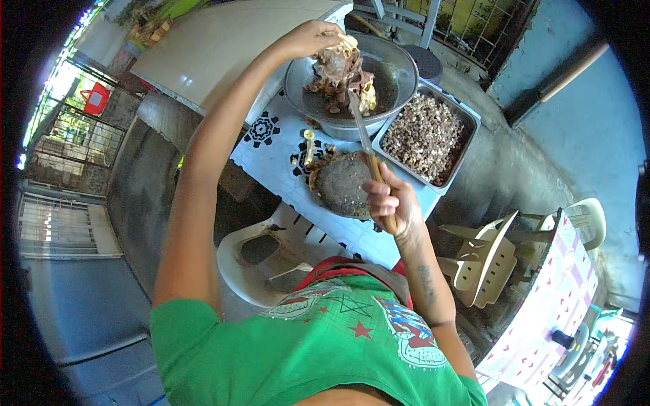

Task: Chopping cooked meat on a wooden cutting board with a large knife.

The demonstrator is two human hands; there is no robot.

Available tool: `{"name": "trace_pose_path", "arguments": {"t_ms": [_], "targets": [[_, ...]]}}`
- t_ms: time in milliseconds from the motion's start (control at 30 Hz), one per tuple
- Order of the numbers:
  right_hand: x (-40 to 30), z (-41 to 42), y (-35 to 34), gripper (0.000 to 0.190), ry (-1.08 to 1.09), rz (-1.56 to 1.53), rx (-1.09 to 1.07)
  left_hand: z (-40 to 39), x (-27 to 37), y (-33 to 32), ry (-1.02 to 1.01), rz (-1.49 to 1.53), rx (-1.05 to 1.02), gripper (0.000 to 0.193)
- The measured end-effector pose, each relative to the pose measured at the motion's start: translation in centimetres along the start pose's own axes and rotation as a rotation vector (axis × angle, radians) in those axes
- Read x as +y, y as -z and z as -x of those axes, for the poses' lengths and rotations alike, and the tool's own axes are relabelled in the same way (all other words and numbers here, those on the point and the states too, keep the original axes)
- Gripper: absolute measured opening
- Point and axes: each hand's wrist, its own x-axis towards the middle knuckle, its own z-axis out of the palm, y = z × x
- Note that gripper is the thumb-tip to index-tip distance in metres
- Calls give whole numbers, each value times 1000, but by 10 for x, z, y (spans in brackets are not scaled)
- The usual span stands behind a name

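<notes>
My left hand (315, 39) grips a large bone with cooked meat on it (339, 65), raised over a wide metal mesh strainer (401, 83). In my right hand (393, 200) is a knife (361, 127) by its wooden handle. The blade points away from me, its tip at the lower part of the meat, where a pale bone end shows; whether it cuts in cannot be told. Below the strainer is a metal basin (348, 132). Under my right hand lies a round, dark chopping block (343, 185) with scraps along its edge. Right of the strainer, a metal tray (475, 134) holds finely chopped meat (424, 137).
A pale bone (309, 147) lies on the patterned tablecloth (269, 152) left of the block. A plastic chair (249, 254) stands close on the left. Stacked chairs (482, 261) and another covered table (543, 304) are at right. A large pale surface (228, 45) borders the far left.
</notes>
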Motion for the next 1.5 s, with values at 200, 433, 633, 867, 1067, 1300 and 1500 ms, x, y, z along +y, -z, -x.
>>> {"name": "trace_pose_path", "arguments": {"t_ms": [200,433,633,867,1067,1300,1500], "targets": [[4,-35,-16,47,-65,-419,-432,41,7,-21,-26,5,18,26],[-35,-89,-18,29,-196,-543,-433,72,7,-53,34,88,14,33],[-50,-103,-33,25,-172,-577,-356,69,15,-58,76,-309,27,28],[-41,-57,-74,28,-90,-207,-487,63,-45,-87,72,-775,39,16],[-89,-36,-45,46,179,-170,-512,49,-19,-78,361,-531,213,26],[-71,16,26,42,156,-166,-314,7,-47,-102,172,-510,213,50],[-39,69,60,29,266,70,51,-26,-46,-152,176,-397,-195,69]]}}
